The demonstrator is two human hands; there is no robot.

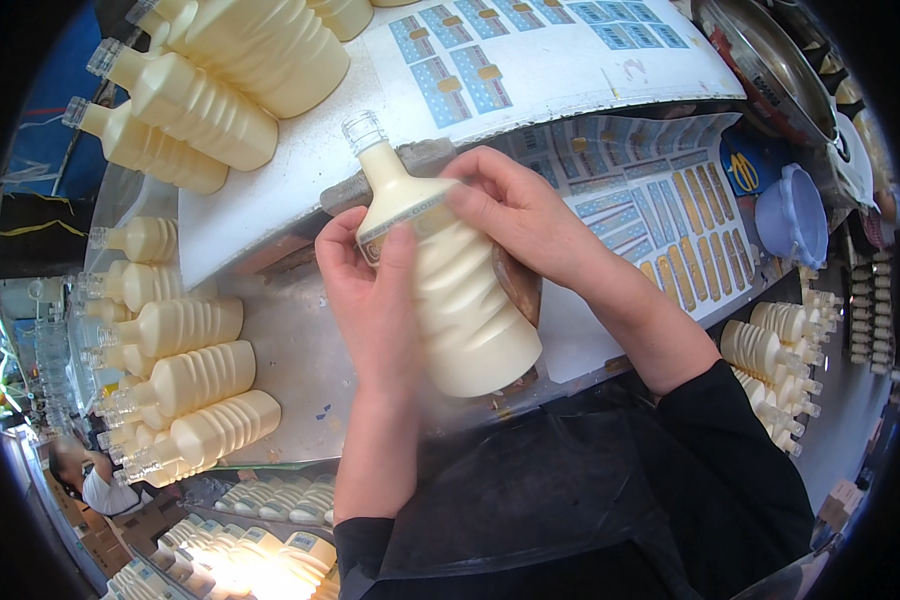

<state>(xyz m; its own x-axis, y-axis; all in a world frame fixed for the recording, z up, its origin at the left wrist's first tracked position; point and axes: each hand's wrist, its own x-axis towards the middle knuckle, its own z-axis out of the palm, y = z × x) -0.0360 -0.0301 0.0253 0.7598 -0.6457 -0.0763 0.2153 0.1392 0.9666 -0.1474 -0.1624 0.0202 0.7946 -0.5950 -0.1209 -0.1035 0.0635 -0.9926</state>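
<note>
A cream plastic bottle (475, 320) with a ribbed body and a clear threaded neck lies tilted in front of me, its neck pointing away. Across its shoulder runs a narrow printed label strip (420, 217). My left hand (365, 285) is closed at the bottle's left edge, with the thumb on the strip's left end. At the other end, my right hand (520, 215) is closed too, its thumb and fingertips on the strip near the right shoulder. Part of a brown support (516, 285) shows beneath the bottle, mostly hidden.
Blue and gold label sheets (660, 225) lie on the right, with more blue labels (450, 85) on the white raised board (580, 75). Similar bottles (205, 365) line the left side; others (765, 350) stand at right. A lilac bucket (792, 215) sits far right. One person (105, 480) is at lower left.
</note>
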